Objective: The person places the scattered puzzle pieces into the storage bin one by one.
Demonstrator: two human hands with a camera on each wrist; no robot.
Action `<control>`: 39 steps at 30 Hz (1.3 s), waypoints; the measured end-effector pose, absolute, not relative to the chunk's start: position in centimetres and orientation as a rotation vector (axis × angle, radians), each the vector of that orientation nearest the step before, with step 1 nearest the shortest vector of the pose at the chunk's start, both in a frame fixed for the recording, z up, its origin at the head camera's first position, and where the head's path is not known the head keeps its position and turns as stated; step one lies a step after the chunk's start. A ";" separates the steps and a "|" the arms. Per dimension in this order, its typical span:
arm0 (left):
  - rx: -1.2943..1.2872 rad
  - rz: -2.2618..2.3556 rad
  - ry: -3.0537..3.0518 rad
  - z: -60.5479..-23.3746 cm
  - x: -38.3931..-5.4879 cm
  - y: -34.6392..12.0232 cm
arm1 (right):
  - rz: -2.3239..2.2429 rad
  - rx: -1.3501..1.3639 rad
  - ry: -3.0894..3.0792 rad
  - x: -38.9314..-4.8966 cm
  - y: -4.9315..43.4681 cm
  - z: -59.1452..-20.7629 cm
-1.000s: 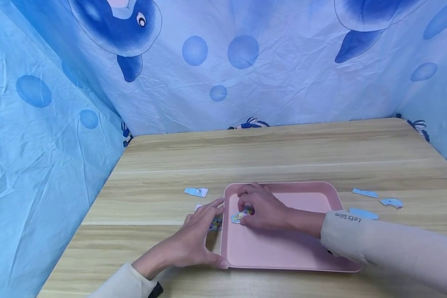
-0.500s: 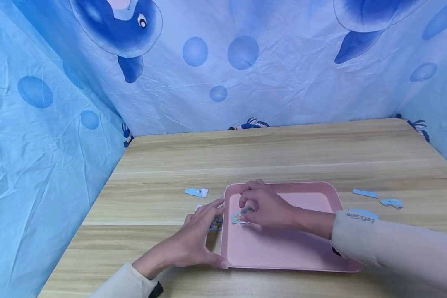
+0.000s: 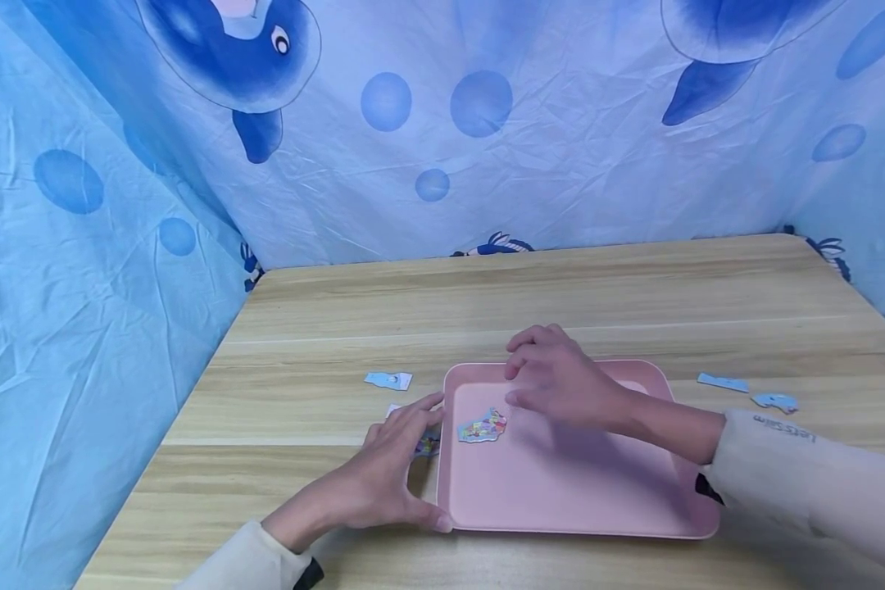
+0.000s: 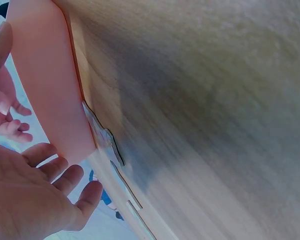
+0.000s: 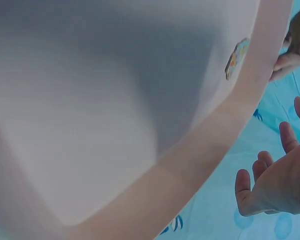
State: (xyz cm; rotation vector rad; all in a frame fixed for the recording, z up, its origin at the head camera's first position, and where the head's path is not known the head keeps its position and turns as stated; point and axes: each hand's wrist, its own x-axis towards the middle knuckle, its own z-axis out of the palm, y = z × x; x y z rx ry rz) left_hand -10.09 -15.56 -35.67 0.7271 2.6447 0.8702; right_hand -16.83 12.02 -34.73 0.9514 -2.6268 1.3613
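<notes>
A pink tray [image 3: 575, 492] lies on the wooden table. Inside it, near the left wall, rests a colourful puzzle piece [image 3: 483, 427] with a blue edge; the right wrist view shows the same puzzle piece [image 5: 237, 58] by the tray wall. My right hand [image 3: 571, 381] hovers over the tray's upper part with loosely bent fingers, apart from the piece and holding nothing. My left hand [image 3: 383, 475] rests along the tray's left side, thumb at the near left corner and fingers spread at the rim. Partly hidden behind that hand is another colourful puzzle piece [image 3: 428, 444] on the table.
On the table left of the tray lies a light blue piece [image 3: 388, 380], with a corner of another showing behind the left hand. To the right are a narrow blue piece [image 3: 723, 383] and a curved blue piece [image 3: 775, 401]. A blue sea-print cloth [image 3: 442, 123] surrounds the table.
My right hand has let go of the puzzle piece in the tray and moved up and to the right, its fingers loosening. The left hand and tray stay in place.
</notes>
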 end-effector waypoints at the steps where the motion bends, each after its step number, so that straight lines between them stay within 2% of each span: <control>1: 0.726 0.872 2.644 -35.7 -10.1 -15.6 | 1.381 0.932 -2.630 -16.8 12.3 -34.6; 16: 0.713 0.859 2.640 -35.7 -10.1 -15.5 | 1.371 0.754 -2.727 -16.6 14.5 -32.9; 39: 0.721 0.843 2.649 -35.7 -10.1 -15.5 | 1.295 0.628 -2.673 -15.5 19.2 -32.0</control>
